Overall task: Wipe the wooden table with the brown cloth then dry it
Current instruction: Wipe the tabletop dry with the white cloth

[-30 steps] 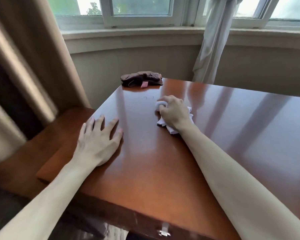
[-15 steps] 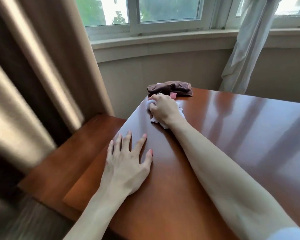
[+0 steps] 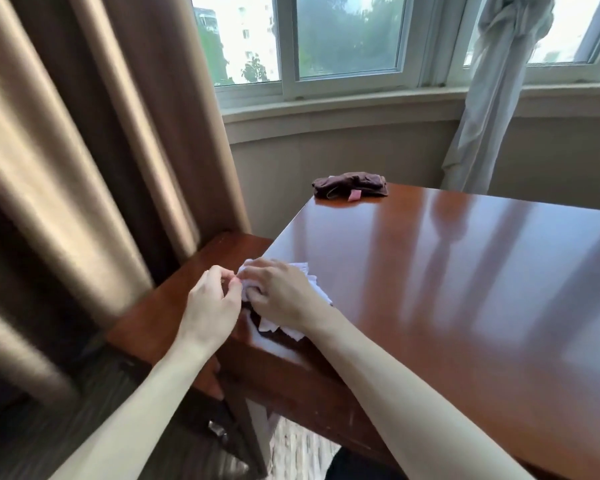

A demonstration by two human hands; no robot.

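Observation:
The glossy wooden table (image 3: 447,289) fills the right half of the view. A crumpled brown cloth (image 3: 349,185) with a pink tag lies on its far left corner, untouched. My right hand (image 3: 281,294) grips a wad of white tissue (image 3: 310,282) at the table's left edge, with part of the tissue hanging over the side. My left hand (image 3: 213,301) is just left of the edge, off the tabletop, its fingers curled and its fingertips pinching the tissue's left end.
A lower wooden shelf (image 3: 174,296) adjoins the table's left side. Tan curtains (image 3: 84,150) hang at the left. A white curtain (image 3: 492,91) hangs at the back right. Bay windows (image 3: 343,39) with a sill run behind the table.
My right hand has dragged the white tissue from near the brown cloth back to the table's left edge. My left hand has lifted off the tabletop and come to the tissue.

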